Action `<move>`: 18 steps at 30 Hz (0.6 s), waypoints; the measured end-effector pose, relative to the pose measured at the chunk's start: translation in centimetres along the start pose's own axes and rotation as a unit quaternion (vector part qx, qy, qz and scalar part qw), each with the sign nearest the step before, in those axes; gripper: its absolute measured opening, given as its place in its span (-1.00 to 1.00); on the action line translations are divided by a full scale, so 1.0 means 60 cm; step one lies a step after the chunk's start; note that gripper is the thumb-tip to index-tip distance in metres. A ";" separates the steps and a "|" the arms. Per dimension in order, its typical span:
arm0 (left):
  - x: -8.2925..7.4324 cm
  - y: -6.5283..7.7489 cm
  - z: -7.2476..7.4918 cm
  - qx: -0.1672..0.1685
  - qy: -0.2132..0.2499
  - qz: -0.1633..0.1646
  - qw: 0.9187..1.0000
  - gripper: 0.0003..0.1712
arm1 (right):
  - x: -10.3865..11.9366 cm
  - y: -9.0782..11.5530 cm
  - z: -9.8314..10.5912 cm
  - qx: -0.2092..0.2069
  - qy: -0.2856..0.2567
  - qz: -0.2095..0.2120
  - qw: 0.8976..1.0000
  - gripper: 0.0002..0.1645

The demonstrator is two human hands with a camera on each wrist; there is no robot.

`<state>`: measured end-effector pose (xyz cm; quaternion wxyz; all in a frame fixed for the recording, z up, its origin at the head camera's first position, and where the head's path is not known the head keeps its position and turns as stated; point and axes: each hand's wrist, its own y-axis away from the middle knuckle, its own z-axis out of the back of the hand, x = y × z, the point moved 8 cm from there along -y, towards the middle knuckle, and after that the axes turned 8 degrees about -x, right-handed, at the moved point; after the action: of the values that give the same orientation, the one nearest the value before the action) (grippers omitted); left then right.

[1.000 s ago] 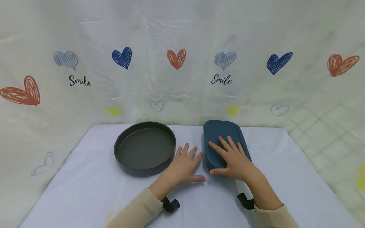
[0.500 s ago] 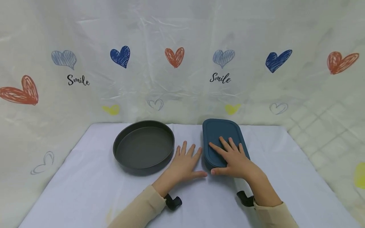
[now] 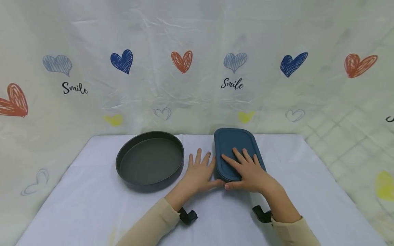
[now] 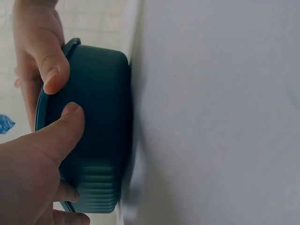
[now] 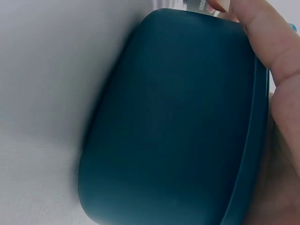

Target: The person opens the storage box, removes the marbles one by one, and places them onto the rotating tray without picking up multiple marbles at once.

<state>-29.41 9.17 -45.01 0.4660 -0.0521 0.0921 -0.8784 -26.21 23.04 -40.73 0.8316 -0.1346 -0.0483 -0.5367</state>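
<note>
The white-draped surface (image 3: 80,205) carries a dark round pan (image 3: 150,160) at the left and a blue lidded box (image 4: 101,122) at the right, upright, near the far edge. The box appears to be smooth, stiff plastic, probably light unless filled; breakage seems unlikely, slipping rather more so. Best purchase is judged to be low on both long walls, using the ribbing (image 4: 96,185), since lifting by the lid (image 3: 227,138) could part it from the body. The right hand (image 3: 253,176) lies over the lid, fingers straight and spread apart. The left hand (image 3: 198,175) is at the box's near left corner, fingers likewise spread, gripping nothing; its firmness of contact cannot be determined. Contents are concealed, the right hand covers part of the lid, and the close right-wrist view cuts off the box's lower end.
</note>
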 end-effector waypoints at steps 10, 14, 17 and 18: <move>-0.004 0.005 0.008 -0.015 0.001 0.001 1.000 0.13 | 0.006 0.006 0.014 0.012 -0.029 -0.015 0.999 0.08; -0.002 0.006 0.010 -0.015 0.013 0.007 1.000 0.15 | 0.007 0.007 0.020 0.012 -0.031 -0.012 0.999 0.04; -0.002 0.006 0.011 -0.017 0.020 0.008 1.000 0.16 | 0.009 0.009 0.028 0.011 -0.028 -0.008 1.000 0.02; -0.001 0.006 0.012 -0.019 0.021 0.008 1.000 0.16 | 0.009 0.009 0.031 0.011 -0.026 -0.007 1.000 0.01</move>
<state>-28.93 8.96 -44.37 0.4701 -0.0413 0.1189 -0.8736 -25.35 23.27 -38.92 0.8277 -0.1394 -0.0769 -0.5382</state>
